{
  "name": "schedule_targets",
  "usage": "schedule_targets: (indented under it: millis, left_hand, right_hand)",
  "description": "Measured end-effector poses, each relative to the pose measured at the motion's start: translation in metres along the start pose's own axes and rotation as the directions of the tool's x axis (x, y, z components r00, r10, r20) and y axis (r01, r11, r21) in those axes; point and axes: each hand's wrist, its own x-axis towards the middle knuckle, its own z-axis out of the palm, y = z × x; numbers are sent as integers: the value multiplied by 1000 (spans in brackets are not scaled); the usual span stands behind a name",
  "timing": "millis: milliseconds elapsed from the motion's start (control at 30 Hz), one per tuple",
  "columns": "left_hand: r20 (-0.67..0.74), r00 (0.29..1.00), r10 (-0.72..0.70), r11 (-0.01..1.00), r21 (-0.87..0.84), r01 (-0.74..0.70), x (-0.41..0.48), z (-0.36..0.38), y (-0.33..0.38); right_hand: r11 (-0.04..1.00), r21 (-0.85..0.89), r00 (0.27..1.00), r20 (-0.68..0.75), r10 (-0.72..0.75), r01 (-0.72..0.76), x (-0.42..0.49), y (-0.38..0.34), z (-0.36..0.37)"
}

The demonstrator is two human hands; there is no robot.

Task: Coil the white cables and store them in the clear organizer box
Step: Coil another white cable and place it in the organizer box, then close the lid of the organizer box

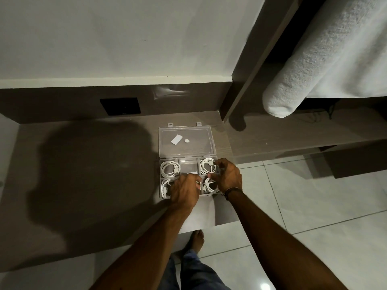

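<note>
The clear organizer box [189, 162] lies open on the brown desk, its lid [186, 150] flat behind it. Coiled white cables sit in the back left compartment [170, 168], the back right one [207, 165], the front left one [165, 188] and the front right one [210, 185]. The back middle compartment holds only a small white piece. My left hand [184, 192] covers the front middle compartment, fingers curled on a white cable [198, 184] there. My right hand [227, 176] hovers over the box's right side, fingertips touching the right-hand coils.
The box sits near the desk's [83, 174] right front corner. A black wall plate [120, 106] is behind at left. A rolled white towel [310, 65] hangs over a lower shelf [293, 130] at right. Tiled floor and my bare foot [196, 240] are below.
</note>
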Motion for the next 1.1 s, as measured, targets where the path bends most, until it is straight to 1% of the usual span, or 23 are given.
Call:
schedule_targets:
  millis: [100, 200, 267, 333, 433, 567, 633, 667, 733, 800, 833, 900, 933, 1000, 1033, 1100]
  left_hand:
    - [-2, 1000, -24, 991, 129, 24, 4, -6, 7]
    - [5, 1000, -14, 989, 148, 13, 6, -7, 5]
    - [-4, 999, 44, 980, 196, -42, 1, -3, 0]
    - [24, 996, 81, 965, 249, -84, -6, 3, -2]
    - [42, 998, 56, 967, 248, -65, -6, 2, 0]
    - [25, 995, 98, 984, 148, -101, -8, -1, -9]
    - [-21, 997, 72, 997, 11, -72, -8, -5, -19]
    - [-62, 998, 31, 995, -89, -36, -6, -8, -24]
    - [-144, 984, -109, 953, -296, 62, 3, -15, -36]
    - [-200, 939, -279, 880, -444, 167, 16, -26, -50]
    - [-226, 911, -346, 850, -487, 202, 24, -32, -58]
    - [-242, 863, -443, 822, -493, 284, 44, -45, -72]
    - [-207, 846, -492, 797, -499, 341, 56, -52, -78]
    - [-67, 833, -550, 710, -563, 423, 79, -65, -86]
    - [2, 839, -545, 680, -584, 443, 89, -70, -88]
    - [78, 850, -521, 661, -593, 459, 104, -76, -90]
  right_hand:
    - [997, 69, 1000, 3, 19, -19, -1, 1, 1]
    - [998, 60, 1000, -6, 24, -24, -2, 1, 2]
    - [999, 39, 1000, -15, 21, -20, -3, 1, 2]
    - [1000, 21, 1000, -18, 19, -18, -5, -1, 1]
    - [1000, 20, 1000, 0, 10, -10, -8, -6, -3]
    - [999, 35, 1000, 28, -11, 10, -11, -7, -7]
    - [1000, 13, 1000, 15, -15, 15, -10, -6, -6]
    - [1000, -6, 1000, 3, -13, 13, -10, -6, -5]
    - [999, -25, 1000, -19, -20, 19, -7, -8, -4]
    - [1000, -20, 999, -28, -17, 16, -2, -11, -4]
    - [1000, -9, 999, -44, -12, 12, 2, -13, -5]
    - [999, 53, 997, -76, 17, -13, 13, -19, -7]
    - [991, 124, 996, -79, 49, -39, 22, -22, -7]
    - [958, 267, 992, -41, 123, -108, 44, -28, -7]
    - [944, 296, 988, -5, 151, -143, 54, -31, -7]
    - [916, 334, 975, 81, 206, -222, 70, -38, -8]
